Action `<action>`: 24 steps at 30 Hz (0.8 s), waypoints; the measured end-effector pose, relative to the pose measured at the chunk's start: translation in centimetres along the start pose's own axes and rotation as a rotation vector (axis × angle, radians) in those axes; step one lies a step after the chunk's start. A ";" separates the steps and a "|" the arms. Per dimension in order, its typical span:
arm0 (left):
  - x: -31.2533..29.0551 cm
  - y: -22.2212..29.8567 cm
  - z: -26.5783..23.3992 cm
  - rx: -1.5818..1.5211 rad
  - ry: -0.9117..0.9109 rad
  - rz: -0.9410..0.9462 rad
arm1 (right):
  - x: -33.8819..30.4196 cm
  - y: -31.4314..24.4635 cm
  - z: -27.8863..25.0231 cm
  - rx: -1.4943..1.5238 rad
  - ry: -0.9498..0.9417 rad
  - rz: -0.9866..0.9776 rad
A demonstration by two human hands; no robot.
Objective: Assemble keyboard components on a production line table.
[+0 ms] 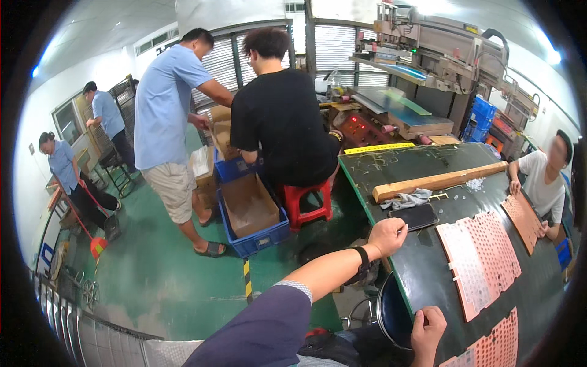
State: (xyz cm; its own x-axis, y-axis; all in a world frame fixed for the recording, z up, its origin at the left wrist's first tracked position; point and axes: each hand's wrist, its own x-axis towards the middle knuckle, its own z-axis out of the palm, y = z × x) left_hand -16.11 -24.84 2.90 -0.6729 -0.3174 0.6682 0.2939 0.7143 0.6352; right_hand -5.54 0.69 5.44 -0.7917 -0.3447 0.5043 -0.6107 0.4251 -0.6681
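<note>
My left hand (pixel 388 237), with a dark watch (pixel 364 258) on its wrist, reaches out over the near left edge of the dark green worktable (pixel 422 278). Its fingers are closed, and a tiny dark spot shows at the fingertips; what they pinch, if anything, I cannot make out. Just beyond it lies a black phone (pixel 414 216). Lower down, my right hand (pixel 428 330) is curled at the table's near edge with nothing visible in it. Right of both hands lies a perforated copper-pink sheet (pixel 480 263), partly whitish. Another such sheet (pixel 492 342) is at the lower edge.
A wooden bar (pixel 440 181) and a grey cloth (pixel 408 199) lie farther up the table. At right a person (pixel 547 174) holds a copper-pink panel (pixel 521 220). Blue crates (pixel 254 241), a red stool (pixel 307 205) and two people stand or sit ahead left; others work farther off.
</note>
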 end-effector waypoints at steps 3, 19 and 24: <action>0.1 -0.3 0.0 -0.001 0.038 0.042 | 0.2 -0.2 0.0 -0.020 -0.012 0.005; 14.0 -3.7 -14.1 0.323 0.394 -0.325 | 0.0 1.5 -0.1 -0.041 -0.046 -0.036; 13.2 -4.9 -19.2 0.493 0.242 -0.541 | 0.2 0.9 -1.0 -0.140 -0.101 -0.059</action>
State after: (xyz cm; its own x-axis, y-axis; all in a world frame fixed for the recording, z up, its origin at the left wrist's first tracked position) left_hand -13.37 -44.51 16.01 -0.4526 -0.7888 0.4158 -0.4084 0.5979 0.6897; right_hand -6.28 1.80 5.54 -0.7534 -0.4517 0.4779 -0.6576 0.5117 -0.5530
